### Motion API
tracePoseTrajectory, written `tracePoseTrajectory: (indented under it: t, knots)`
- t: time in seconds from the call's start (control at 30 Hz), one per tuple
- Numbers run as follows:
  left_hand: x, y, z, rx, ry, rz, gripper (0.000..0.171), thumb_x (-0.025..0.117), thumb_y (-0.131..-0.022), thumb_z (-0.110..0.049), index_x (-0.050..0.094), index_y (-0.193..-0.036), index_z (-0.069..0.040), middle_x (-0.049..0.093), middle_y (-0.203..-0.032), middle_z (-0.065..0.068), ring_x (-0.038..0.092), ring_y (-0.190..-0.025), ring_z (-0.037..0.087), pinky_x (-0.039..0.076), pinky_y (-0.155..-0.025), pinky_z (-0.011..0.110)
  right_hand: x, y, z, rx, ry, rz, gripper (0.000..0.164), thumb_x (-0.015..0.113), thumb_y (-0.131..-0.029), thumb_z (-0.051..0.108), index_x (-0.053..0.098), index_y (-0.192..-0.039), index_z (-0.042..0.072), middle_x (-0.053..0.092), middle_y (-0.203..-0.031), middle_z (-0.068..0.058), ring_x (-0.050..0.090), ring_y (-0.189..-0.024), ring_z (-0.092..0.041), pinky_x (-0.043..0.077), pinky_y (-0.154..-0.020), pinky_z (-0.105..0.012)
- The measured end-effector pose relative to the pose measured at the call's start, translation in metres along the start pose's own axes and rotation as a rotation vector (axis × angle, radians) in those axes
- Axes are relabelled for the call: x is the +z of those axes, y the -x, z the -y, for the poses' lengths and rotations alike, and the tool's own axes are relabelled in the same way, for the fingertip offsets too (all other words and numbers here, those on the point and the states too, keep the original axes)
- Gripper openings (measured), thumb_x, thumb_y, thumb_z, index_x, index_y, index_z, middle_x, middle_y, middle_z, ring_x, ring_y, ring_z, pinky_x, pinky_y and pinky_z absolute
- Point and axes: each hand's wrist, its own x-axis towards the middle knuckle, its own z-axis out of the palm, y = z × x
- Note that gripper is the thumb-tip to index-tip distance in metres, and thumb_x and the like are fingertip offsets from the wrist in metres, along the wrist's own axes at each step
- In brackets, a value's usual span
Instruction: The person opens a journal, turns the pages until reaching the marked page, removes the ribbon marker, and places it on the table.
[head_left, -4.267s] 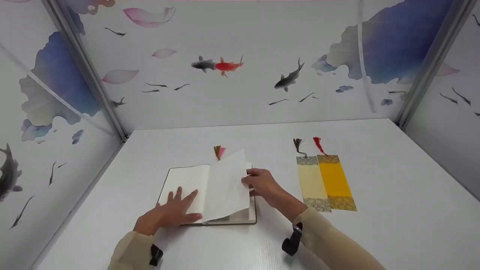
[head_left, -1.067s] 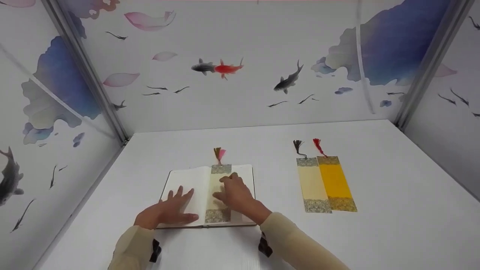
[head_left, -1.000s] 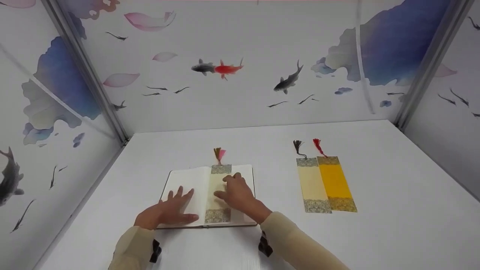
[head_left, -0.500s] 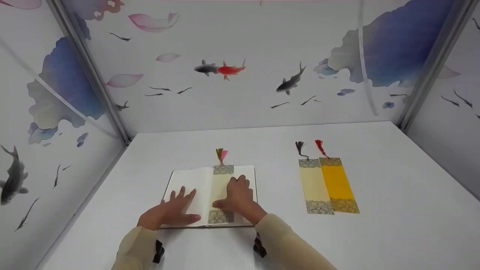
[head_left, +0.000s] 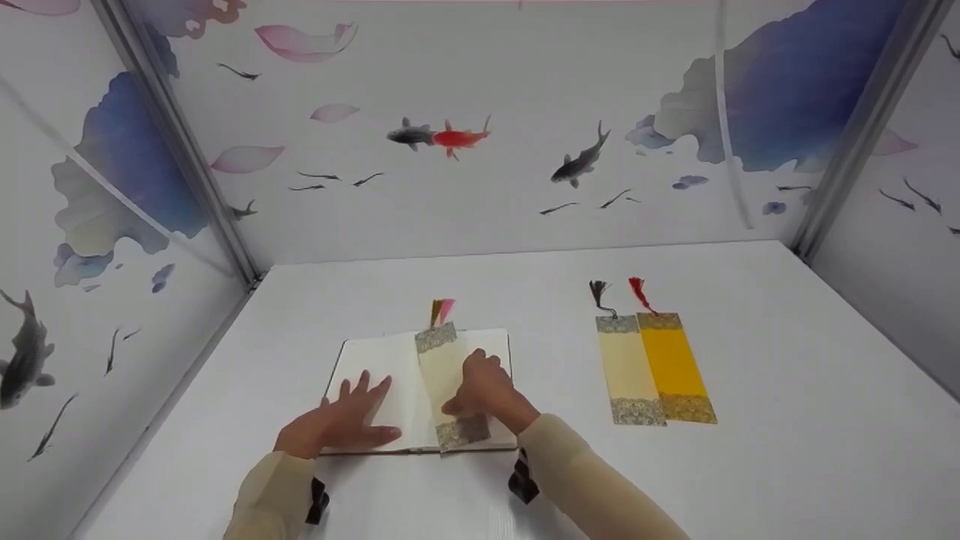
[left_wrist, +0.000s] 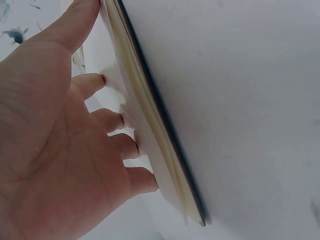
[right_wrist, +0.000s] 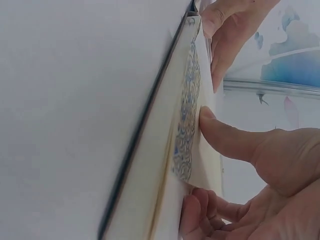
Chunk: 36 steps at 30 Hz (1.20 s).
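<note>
A notebook [head_left: 375, 349] lies spread on the white table. My left hand [head_left: 337, 424] rests on its left page with fingers apart; the left wrist view shows the fingertips touching the paper near the page edge [left_wrist: 131, 85]. Over the right page lies a cream bookmark [head_left: 441, 371] with patterned ends, slanted, its lower end reaching the notebook's front edge. My right hand [head_left: 484, 390] pinches this bookmark by its right side. In the right wrist view the thumb [right_wrist: 225, 135] is on top and the curled fingers are at its edge. Brown and pink tassels [head_left: 442, 309] show beyond the notebook.
To the right lie a second cream bookmark [head_left: 628, 367] with a dark tassel [head_left: 598, 291] and a yellow bookmark [head_left: 675, 364] with a red tassel [head_left: 638, 291], slightly overlapping. White panels [head_left: 517, 67] painted with fish enclose the table at the back and sides.
The right hand turned a page, uncovering the cream bookmark, then took hold of it. The bookmark has swung from straight to slanted, its lower end moving right. The left hand stayed on the left page.
</note>
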Motion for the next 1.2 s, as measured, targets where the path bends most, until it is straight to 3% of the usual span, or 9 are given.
tracePoseTrajectory:
  t: [0.2, 0.3, 0.4, 0.57, 0.83, 1.2]
  knots:
    - [-0.001, 0.001, 0.000, 0.012, 0.001, 0.003, 0.086, 0.052, -0.085, -0.057, 0.012, -0.149, -0.015, -0.002, -0.153, 0.024, -0.003, -0.137, 0.050, 0.003, -0.102, 0.070, 0.000, -0.010, -0.017, -0.023, -0.196, 0.010, 0.044, 0.078, -0.072, 0.023, 0.052, -0.099, -0.001, 0.057, -0.089, -0.010, 0.050, -0.075, -0.019, 0.044, -0.063, -0.034]
    - [-0.002, 0.001, 0.000, 0.017, 0.002, 0.003, 0.086, 0.052, -0.085, -0.056, 0.012, -0.149, -0.015, -0.002, -0.152, 0.025, -0.003, -0.137, 0.050, 0.003, -0.102, 0.071, -0.003, -0.013, -0.024, -0.032, -0.332, 0.027, 0.030, 0.072, -0.078, 0.017, 0.054, -0.095, 0.000, 0.057, -0.085, -0.008, 0.048, -0.068, -0.015, 0.040, -0.055, -0.027]
    - [-0.002, 0.002, 0.001, 0.021, 0.001, -0.006, 0.086, 0.052, -0.084, -0.057, 0.013, -0.148, -0.014, -0.001, -0.152, 0.025, -0.002, -0.137, 0.051, 0.004, -0.101, 0.071, -0.010, -0.015, -0.031, -0.023, -0.478, 0.048, 0.027, 0.068, -0.082, 0.014, 0.056, -0.101, -0.001, 0.059, -0.088, -0.010, 0.050, -0.063, -0.013, 0.044, -0.054, -0.026]
    - [-0.001, 0.001, 0.002, 0.032, 0.000, -0.023, 0.087, 0.054, -0.083, -0.057, 0.015, -0.148, -0.012, 0.002, -0.152, 0.026, 0.000, -0.136, 0.052, 0.005, -0.100, 0.072, -0.027, -0.018, -0.040, -0.015, -0.607, 0.058, 0.030, 0.064, -0.085, 0.014, 0.057, -0.110, -0.001, 0.061, -0.096, -0.014, 0.054, -0.064, -0.012, 0.050, -0.056, -0.029]
    - [0.002, -0.001, 0.002, 0.018, -0.026, -0.011, 0.088, 0.052, -0.083, -0.059, 0.012, -0.149, -0.016, -0.001, -0.153, 0.022, -0.002, -0.138, 0.049, 0.004, -0.102, 0.071, -0.064, -0.024, -0.061, -0.024, -0.625, 0.042, 0.033, 0.061, -0.087, 0.014, 0.057, -0.117, 0.000, 0.061, -0.109, -0.017, 0.062, -0.081, -0.017, 0.051, -0.059, -0.030]
    - [-0.001, 0.001, 0.001, 0.034, -0.029, -0.008, 0.089, 0.051, -0.084, -0.060, 0.012, -0.148, -0.012, -0.001, -0.152, 0.025, -0.002, -0.137, 0.050, 0.005, -0.101, 0.072, -0.119, -0.027, -0.106, 0.048, -0.536, -0.019, 0.038, 0.059, -0.090, 0.017, 0.054, -0.123, 0.000, 0.061, -0.112, -0.021, 0.061, -0.083, -0.018, 0.055, -0.069, -0.031]
